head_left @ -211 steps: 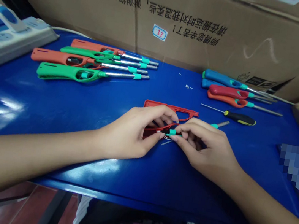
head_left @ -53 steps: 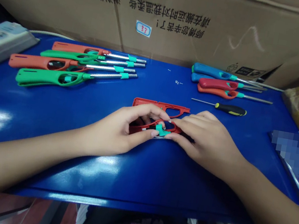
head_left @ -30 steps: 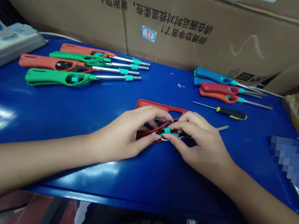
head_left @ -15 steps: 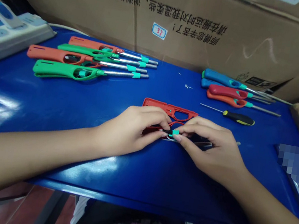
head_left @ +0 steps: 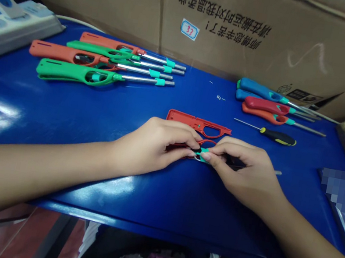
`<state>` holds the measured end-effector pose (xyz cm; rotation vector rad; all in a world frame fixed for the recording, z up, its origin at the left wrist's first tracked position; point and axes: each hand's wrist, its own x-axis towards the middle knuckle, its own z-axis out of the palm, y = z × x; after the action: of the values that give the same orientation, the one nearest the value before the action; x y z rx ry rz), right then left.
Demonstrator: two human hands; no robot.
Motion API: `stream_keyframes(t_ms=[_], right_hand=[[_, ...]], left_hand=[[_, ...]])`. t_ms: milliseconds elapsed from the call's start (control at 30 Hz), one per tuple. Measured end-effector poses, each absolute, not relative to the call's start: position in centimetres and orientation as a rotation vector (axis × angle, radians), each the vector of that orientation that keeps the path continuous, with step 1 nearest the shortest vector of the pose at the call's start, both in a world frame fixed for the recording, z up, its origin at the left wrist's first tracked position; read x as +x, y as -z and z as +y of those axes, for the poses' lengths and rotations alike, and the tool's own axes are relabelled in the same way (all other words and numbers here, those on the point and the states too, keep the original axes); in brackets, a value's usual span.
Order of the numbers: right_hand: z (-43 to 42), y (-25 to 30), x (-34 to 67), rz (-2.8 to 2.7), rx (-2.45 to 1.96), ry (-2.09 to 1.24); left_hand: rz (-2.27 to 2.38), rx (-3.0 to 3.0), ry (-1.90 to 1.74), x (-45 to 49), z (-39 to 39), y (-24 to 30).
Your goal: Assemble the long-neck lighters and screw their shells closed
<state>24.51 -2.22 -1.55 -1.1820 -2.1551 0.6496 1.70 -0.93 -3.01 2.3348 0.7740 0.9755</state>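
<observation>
On the near side of the loose red lighter shell half (head_left: 183, 116), the left hand (head_left: 161, 145) is closed around the second red shell half (head_left: 207, 141), while the right hand (head_left: 246, 164) pinches a turquoise trigger piece (head_left: 204, 153) between thumb and forefinger, just off the left fingertips.

The likeliest trouble is the trigger piece springing free, should the pinch slacken or the part be pressed at a slant. The thin pale wire (head_left: 198, 157) beside it could be trapped or pulled loose if the parts are forced together. The tiny bits (head_left: 219, 97), probably screws, beyond the loose shell half could scatter if a sleeve or tool brushes them; the screwdriver (head_left: 279, 137), to its right, could roll if knocked.

The fingers hide most of the held shell half and whatever sits inside it. A metal rod (head_left: 278, 172) shows only its tip past the right hand, so how it joins the rest cannot be told. The dark part between the left fingertips is too small to identify.
</observation>
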Motion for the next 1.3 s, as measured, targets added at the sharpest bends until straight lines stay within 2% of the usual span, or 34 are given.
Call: stream_keyframes(t_ms=[400,700,1067,1300], right_hand=[[-2.2,2.0,24.7,-2.221,-1.034,-0.391],[-2.3,1.9,24.7,-2.179,-1.167,-0.264],[-1.5,0.7,25.9,-2.046,-1.213,-0.411],[-1.6,0.9,26.4,-2.361,-1.108,-0.339]], left_hand=[[0.805,2.082,-0.953,2.0,-1.4,2.6],[0.857,1.869,-0.893,2.1,-1.5,2.5],[0.811,1.703,-0.989,2.5,-1.2,2.1],[0.849,1.671,-1.065,2.5,-1.2,2.0]])
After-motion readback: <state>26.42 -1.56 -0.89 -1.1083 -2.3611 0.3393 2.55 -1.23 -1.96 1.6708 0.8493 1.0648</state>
